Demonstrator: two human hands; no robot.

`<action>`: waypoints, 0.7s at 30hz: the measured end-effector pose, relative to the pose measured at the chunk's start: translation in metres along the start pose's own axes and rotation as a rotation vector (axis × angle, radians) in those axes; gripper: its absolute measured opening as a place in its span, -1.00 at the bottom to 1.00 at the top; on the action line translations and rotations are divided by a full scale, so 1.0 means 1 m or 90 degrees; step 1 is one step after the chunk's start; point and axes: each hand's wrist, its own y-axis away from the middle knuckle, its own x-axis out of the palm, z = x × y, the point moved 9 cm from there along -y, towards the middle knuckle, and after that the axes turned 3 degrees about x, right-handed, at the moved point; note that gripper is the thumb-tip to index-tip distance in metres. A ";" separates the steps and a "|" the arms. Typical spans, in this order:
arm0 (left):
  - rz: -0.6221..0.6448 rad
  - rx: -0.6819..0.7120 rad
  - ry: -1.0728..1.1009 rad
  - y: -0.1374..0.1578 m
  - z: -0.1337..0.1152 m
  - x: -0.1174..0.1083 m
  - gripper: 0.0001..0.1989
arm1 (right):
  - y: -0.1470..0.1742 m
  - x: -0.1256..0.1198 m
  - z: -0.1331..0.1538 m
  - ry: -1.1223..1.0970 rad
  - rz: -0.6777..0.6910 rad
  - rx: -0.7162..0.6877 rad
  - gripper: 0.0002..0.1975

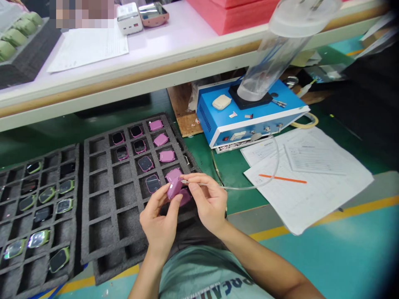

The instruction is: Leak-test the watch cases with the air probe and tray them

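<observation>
Between the thumb and fingers of my left hand [160,218] is a purple watch case [174,187], held up over the right part of a grey foam tray [101,199]. My right hand [209,201] pinches the end of a thin clear tube [249,188], and the tube's small tip meets the side of the case or lies very close to it. From there the tube curves back to the front of a blue box [246,120]. Purple watches [145,163], some screen up and others back up, sit in the tray's compartments beyond my hands.
Left of it lies another foam tray [77,178] with green watches [46,194]. Papers [311,203] and an orange stick [282,178] are at the right. A clear cylinder [264,62] stands on the blue box. A raised shelf [156,62] runs across the back.
</observation>
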 end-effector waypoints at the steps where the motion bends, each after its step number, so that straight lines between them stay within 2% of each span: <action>1: 0.001 0.000 -0.002 0.000 0.000 0.000 -0.71 | 0.000 0.000 0.000 -0.001 0.001 -0.002 -0.87; 9: 0.004 -0.031 0.026 0.000 0.005 0.002 -0.74 | 0.001 0.002 0.001 0.026 0.018 -0.027 -0.87; 12: 0.008 -0.065 0.079 -0.001 0.010 0.004 -0.77 | 0.005 0.003 0.007 0.062 0.041 -0.073 -0.82; 14: 0.007 -0.085 0.105 -0.001 0.012 0.005 -0.72 | 0.008 0.003 0.014 0.090 0.043 -0.117 -0.78; 16: 0.002 -0.092 0.087 -0.001 0.013 0.004 -0.61 | 0.009 0.000 0.019 0.125 0.025 -0.147 -0.78; 18: 0.004 -0.079 0.026 0.000 0.012 0.002 -0.56 | 0.009 -0.002 0.019 0.132 0.001 -0.140 -0.80; 21: 0.009 -0.056 -0.019 0.001 0.010 0.002 -0.68 | 0.007 -0.005 0.012 0.066 -0.027 -0.097 -0.85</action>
